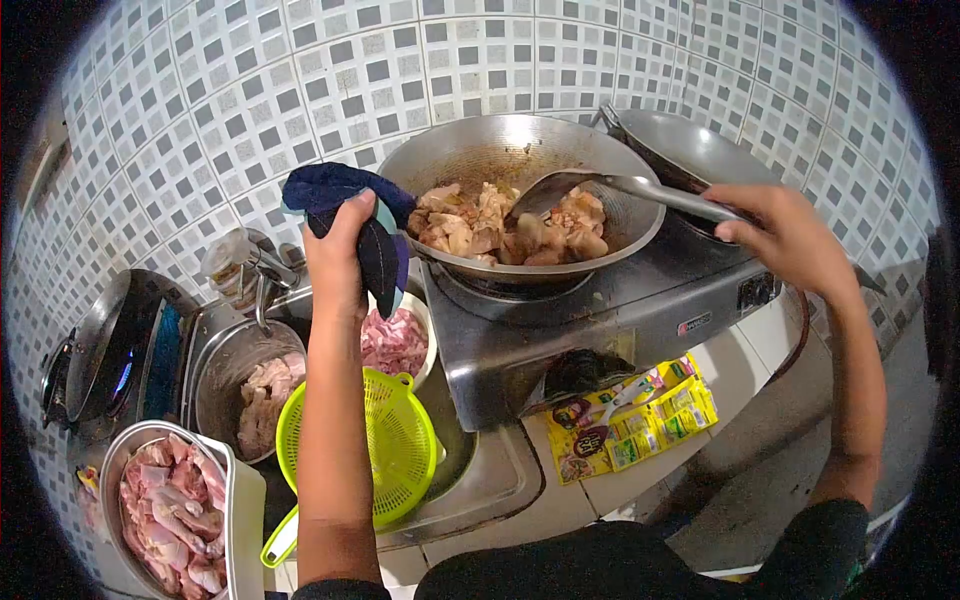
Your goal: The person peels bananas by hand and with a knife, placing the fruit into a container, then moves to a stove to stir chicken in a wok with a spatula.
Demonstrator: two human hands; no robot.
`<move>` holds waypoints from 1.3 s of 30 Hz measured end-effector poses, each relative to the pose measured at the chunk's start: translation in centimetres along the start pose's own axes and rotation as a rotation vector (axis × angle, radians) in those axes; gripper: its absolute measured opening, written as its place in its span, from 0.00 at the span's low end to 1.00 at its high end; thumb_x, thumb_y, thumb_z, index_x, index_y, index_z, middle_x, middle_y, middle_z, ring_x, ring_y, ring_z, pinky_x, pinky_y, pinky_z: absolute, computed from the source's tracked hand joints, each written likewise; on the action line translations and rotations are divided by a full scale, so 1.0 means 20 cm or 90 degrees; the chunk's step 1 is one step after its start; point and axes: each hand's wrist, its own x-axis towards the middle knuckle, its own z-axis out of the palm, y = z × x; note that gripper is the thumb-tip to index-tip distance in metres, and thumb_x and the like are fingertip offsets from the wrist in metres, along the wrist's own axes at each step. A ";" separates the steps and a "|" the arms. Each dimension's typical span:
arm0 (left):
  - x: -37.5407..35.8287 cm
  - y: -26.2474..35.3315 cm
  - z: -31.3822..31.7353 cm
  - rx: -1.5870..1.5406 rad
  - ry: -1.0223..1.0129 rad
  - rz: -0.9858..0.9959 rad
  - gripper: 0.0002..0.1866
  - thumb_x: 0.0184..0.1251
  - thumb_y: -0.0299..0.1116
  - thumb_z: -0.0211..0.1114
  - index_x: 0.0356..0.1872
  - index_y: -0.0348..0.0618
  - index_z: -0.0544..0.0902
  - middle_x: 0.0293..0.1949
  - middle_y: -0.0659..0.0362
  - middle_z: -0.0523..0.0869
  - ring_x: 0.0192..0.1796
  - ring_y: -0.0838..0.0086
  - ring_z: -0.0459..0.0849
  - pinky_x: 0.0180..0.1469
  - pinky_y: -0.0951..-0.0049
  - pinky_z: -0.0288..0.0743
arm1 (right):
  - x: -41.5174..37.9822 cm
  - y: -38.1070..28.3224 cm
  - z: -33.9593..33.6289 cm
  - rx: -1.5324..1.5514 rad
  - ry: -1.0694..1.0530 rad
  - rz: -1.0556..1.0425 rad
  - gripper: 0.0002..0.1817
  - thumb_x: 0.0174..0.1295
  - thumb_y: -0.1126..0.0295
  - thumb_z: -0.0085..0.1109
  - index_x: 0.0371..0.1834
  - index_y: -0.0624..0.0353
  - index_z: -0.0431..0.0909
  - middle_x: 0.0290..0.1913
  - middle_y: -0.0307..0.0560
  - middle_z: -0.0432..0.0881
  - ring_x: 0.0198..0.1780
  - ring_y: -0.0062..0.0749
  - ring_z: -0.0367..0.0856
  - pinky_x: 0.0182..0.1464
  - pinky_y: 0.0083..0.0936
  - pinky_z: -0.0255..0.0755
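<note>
A large metal wok (520, 145) sits on the stove with browned meat pieces (470, 228) in it. My left hand (343, 240) is closed round a folded dark blue cloth (330, 190) at the wok's left rim; the cloth hides the rim there. My right hand (775, 235) is wrapped round the handle of a metal spatula (640, 187) over the wok's right side. The spatula's broad end rests among the meat pieces.
A second pan (690, 145) stands at the back right of the stove (610, 320). Yellow seasoning packets (640, 430) lie in front. On the left are a green strainer (400, 450), a container of raw meat (175, 510) and a metal bowl (215, 375) holding pale meat.
</note>
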 end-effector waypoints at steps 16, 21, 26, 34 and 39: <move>0.03 -0.03 -0.01 -0.007 -0.015 0.031 0.07 0.47 0.34 0.58 0.23 0.42 0.76 0.19 0.63 0.75 0.19 0.78 0.73 0.21 0.80 0.67 | 0.12 -0.18 0.08 -0.306 -0.058 0.011 0.14 0.49 0.70 0.50 0.41 0.51 0.75 0.24 0.53 0.76 0.28 0.46 0.76 0.30 0.37 0.68; 0.04 -0.03 -0.02 -0.035 -0.035 -0.001 0.07 0.47 0.34 0.58 0.25 0.42 0.76 0.20 0.62 0.76 0.20 0.78 0.74 0.23 0.80 0.68 | 0.29 -0.21 0.29 -0.377 -0.010 -0.044 0.16 0.51 0.69 0.48 0.45 0.49 0.73 0.24 0.51 0.77 0.26 0.44 0.76 0.27 0.36 0.69; 0.03 -0.02 -0.02 -0.042 -0.042 -0.018 0.07 0.48 0.34 0.59 0.23 0.43 0.75 0.20 0.63 0.76 0.20 0.77 0.74 0.23 0.80 0.68 | 0.40 -0.15 0.37 -0.318 -0.045 0.028 0.17 0.52 0.70 0.47 0.47 0.49 0.72 0.29 0.51 0.78 0.30 0.41 0.78 0.30 0.34 0.70; 0.02 -0.01 0.00 -0.029 -0.026 0.045 0.07 0.46 0.33 0.59 0.23 0.41 0.76 0.19 0.64 0.75 0.21 0.79 0.72 0.24 0.81 0.64 | 0.56 0.15 0.18 -0.065 0.017 0.071 0.14 0.55 0.63 0.48 0.43 0.53 0.74 0.36 0.54 0.77 0.38 0.45 0.76 0.41 0.34 0.67; 0.02 -0.01 0.00 -0.047 -0.038 0.037 0.06 0.45 0.33 0.60 0.23 0.43 0.75 0.20 0.64 0.74 0.21 0.80 0.72 0.23 0.81 0.65 | 0.80 0.33 0.39 -0.141 -0.025 0.134 0.14 0.53 0.63 0.47 0.37 0.59 0.76 0.35 0.54 0.78 0.37 0.44 0.76 0.39 0.35 0.68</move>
